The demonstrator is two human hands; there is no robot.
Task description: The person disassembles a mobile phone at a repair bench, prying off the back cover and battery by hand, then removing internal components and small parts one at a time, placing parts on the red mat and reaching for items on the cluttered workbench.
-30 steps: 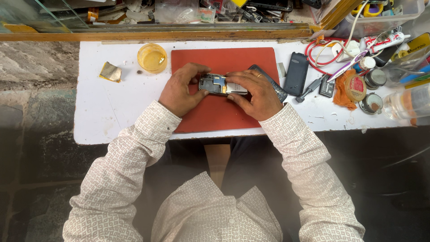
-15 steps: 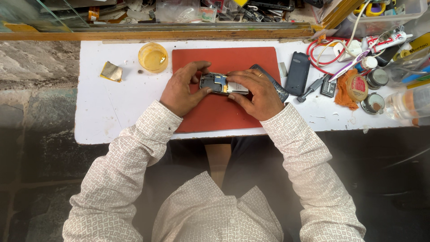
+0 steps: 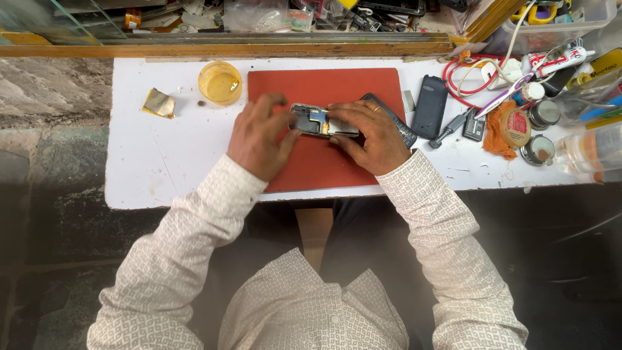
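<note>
An opened mobile phone (image 3: 317, 120) with its inner parts exposed lies over a red work mat (image 3: 337, 87) on the white table (image 3: 168, 155). My left hand (image 3: 258, 137) grips its left end, fingers curled around the edge. My right hand (image 3: 370, 135) holds the right end, fingers laid across the top, a ring on one finger. Both sleeves are white with a small pattern.
A round yellow dish (image 3: 220, 82) and a crumpled foil scrap (image 3: 159, 103) sit left of the mat. A black phone cover (image 3: 430, 97), a screwdriver (image 3: 448, 129), red cable (image 3: 470, 76), tape rolls and small jars crowd the right side. A wooden ledge runs along the back.
Both hands stay on the phone; only small finger shifts show, and the phone sits at almost the same spot on the mat.
</note>
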